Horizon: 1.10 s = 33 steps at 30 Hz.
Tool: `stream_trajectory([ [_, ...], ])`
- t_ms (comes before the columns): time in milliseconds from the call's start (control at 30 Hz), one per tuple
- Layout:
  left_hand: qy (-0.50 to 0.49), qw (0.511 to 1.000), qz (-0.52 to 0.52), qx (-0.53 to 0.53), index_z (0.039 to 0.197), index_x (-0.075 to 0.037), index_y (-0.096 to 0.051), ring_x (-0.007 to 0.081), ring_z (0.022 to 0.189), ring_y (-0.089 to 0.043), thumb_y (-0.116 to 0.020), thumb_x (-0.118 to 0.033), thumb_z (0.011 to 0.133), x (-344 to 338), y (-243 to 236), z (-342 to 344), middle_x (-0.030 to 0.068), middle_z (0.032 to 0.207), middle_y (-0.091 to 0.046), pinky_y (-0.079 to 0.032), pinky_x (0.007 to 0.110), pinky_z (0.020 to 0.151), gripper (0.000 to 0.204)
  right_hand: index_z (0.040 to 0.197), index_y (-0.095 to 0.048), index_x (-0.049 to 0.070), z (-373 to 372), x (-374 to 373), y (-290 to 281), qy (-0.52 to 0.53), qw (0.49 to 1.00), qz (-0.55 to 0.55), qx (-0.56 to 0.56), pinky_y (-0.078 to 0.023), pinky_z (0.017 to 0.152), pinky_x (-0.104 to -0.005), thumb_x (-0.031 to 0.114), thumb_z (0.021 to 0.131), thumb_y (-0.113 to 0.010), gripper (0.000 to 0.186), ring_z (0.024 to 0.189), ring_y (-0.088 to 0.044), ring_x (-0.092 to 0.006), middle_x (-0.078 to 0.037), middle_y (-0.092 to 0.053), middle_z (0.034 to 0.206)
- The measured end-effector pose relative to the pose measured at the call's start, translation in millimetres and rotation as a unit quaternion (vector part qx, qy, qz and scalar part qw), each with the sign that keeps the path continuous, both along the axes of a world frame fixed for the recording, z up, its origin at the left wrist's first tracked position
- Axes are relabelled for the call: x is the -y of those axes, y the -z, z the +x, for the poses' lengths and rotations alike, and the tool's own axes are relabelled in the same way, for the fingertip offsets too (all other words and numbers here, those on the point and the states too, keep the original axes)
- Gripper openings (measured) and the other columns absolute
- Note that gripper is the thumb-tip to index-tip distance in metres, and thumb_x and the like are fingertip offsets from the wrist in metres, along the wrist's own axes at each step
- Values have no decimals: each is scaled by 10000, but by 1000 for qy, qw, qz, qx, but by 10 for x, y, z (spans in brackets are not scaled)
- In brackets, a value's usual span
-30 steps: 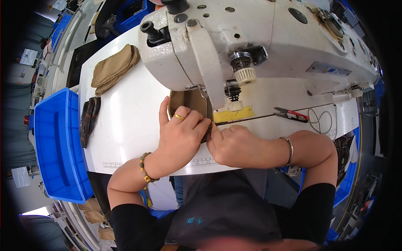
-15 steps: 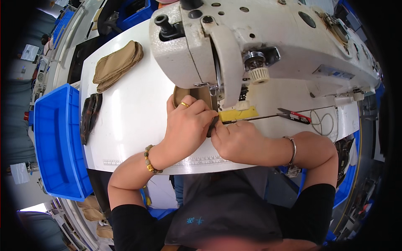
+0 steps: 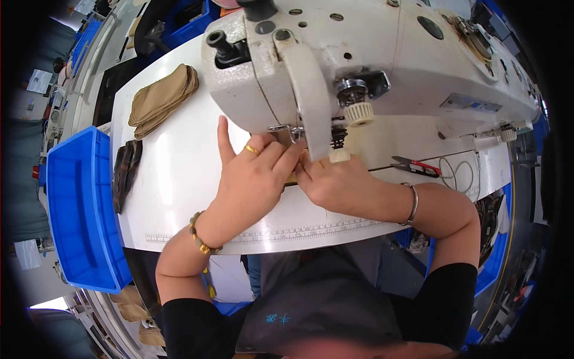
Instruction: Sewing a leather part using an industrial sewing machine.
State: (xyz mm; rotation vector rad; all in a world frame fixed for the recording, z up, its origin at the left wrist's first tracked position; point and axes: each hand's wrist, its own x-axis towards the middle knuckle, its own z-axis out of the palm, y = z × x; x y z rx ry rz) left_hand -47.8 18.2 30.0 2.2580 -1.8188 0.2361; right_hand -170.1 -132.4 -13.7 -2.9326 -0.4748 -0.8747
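Note:
Under the head of a white sewing machine [image 3: 382,66], a brown fabric piece [image 3: 280,138] shows only in part, behind and between my fingers. My left hand [image 3: 254,170] has its fingers bent onto the piece beside the presser foot, with the little finger stretched out at the left. Close against it, my right hand [image 3: 341,184] is closed, its thumb and fingertips pinched at the piece's near right edge. Most of the fabric and the needle point are hidden by the hands and machine head.
A stack of brown fabric pieces [image 3: 162,100] lies at the table's far left, with dark patterned strips [image 3: 127,173] nearer. Red-and-black thread snips [image 3: 417,167] lie at the right by a loose cord [image 3: 459,178]. A blue bin [image 3: 89,209] stands left of the table.
Both hands have shifted slightly left and away from me, and the left little finger has stretched out. Less of the brown piece shows, and my right hand now covers the yellow strip.

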Motion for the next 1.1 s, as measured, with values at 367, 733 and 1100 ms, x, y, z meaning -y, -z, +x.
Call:
stream_trajectory([
  [367, 37, 993, -66, 95, 1090, -100, -706, 174, 894, -537, -681, -127, 782, -74, 41, -10, -21, 885, -542, -248, 630, 1118, 310, 695, -619, 49, -13, 4, -23, -6, 1000, 16, -11, -459, 414, -311, 117, 693, -655, 77, 477, -586, -155, -22, -537, 583],
  [733, 64, 982, -64, -164, 998, -63, -703, 300, 793, -560, -703, -11, 795, -3, 145, 108, 85, 794, -571, -431, 416, 784, 210, 689, -619, 39, -90, -35, -80, -23, 999, 30, -34, -457, 418, -296, 121, 681, -661, 93, 470, -579, -159, -55, -567, 631],
  [1100, 79, 978, -51, -185, 956, -46, -705, 298, 818, -552, -715, 2, 769, 30, 132, 74, 91, 841, -584, -458, 402, 858, 193, 657, -590, 20, -128, -111, 3, -44, 998, 23, -32, -421, 376, -292, 134, 631, -656, 134, 434, -562, -156, -173, -623, 684],
])
